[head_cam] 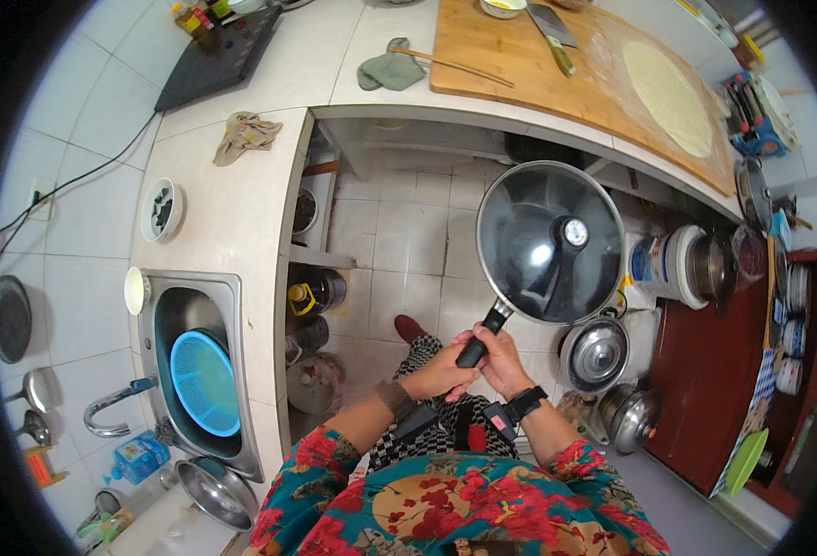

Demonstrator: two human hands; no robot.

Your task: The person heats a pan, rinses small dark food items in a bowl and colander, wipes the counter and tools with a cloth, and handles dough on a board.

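A frying pan with a glass lid (519, 229) is held out over the tiled floor, ahead of my body. Its black handle (474, 350) points back toward me. My right hand (504, 360) wraps the handle from the right, thumb on top. From the other side my left hand (443, 373) grips near the handle's rear end, its fingers partly hidden beneath it. The lid covers the pan, with a black knob and a round dial (575, 233) on it; the contents cannot be made out.
Ahead, a wooden board (478, 52) on the counter bears a cleaver (553, 38), chopsticks (453, 67) and a rolled-out dough sheet (667, 97). At left, a sink (231, 288) holds a blue basket (189, 347). Lidded pots (594, 354) and a white bucket (669, 264) stand at right.
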